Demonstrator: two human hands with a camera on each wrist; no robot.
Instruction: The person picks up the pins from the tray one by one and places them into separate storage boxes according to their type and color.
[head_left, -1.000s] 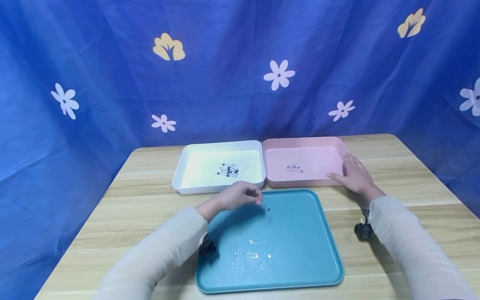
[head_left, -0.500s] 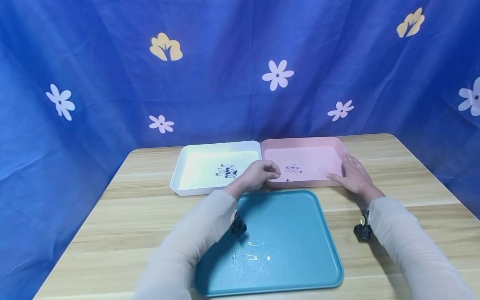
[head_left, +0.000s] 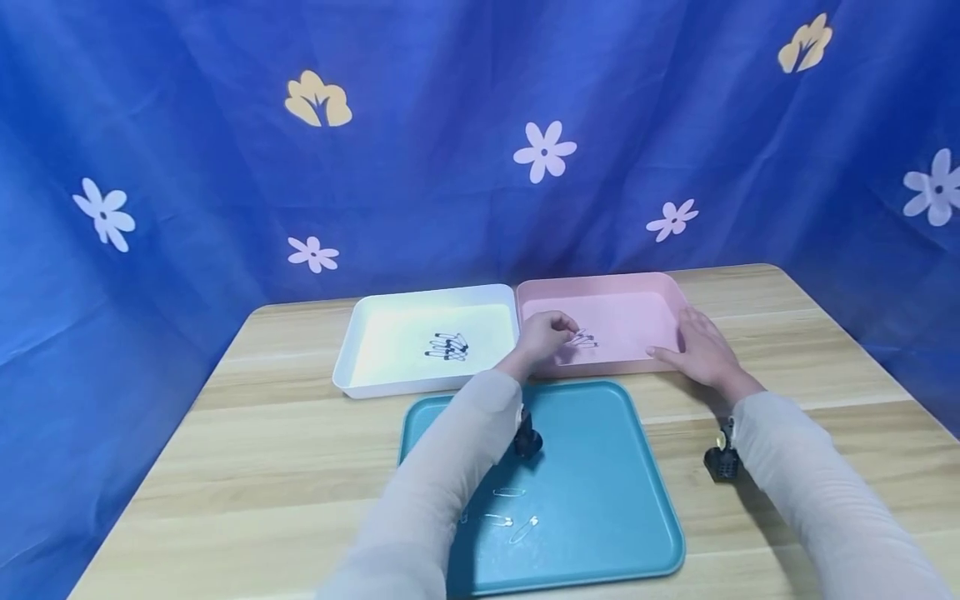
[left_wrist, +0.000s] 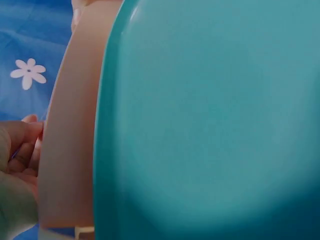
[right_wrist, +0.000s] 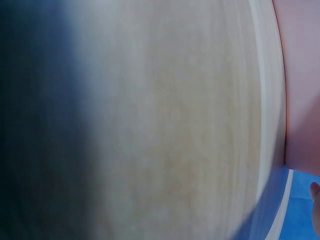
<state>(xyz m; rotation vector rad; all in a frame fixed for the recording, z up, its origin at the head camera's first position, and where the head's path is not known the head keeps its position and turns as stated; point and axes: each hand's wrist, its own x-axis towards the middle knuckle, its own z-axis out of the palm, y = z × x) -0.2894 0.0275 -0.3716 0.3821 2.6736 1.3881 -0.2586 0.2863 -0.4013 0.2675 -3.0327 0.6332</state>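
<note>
My left hand (head_left: 549, 335) reaches over the front wall of the pink tray (head_left: 626, 321). Thumb and fingertips are pinched together, with a thin safety pin (head_left: 577, 335) faintly visible at their tips. Right beside them lie several dark-ended safety pins (head_left: 588, 342) on the tray floor. In the left wrist view, the left hand (left_wrist: 20, 150) is at the tray's outer wall (left_wrist: 70, 130). My right hand (head_left: 701, 350) rests on the pink tray's front right corner, fingers extended along the side and thumb at the front rim. The right wrist view mostly shows tabletop.
Left of the pink tray stands a white tray (head_left: 375, 358) with several black-ended safety pins (head_left: 447, 347). In front is a teal tray (head_left: 592, 492) carrying several pale safety pins (head_left: 523, 530), partly hidden by the left sleeve. A blue curtain (head_left: 420, 167) hangs behind the wooden table (head_left: 247, 433).
My left hand has moved from above the teal tray rightward and forward into the pink tray, carrying a small dark-ended pin. The right hand stays in place.
</note>
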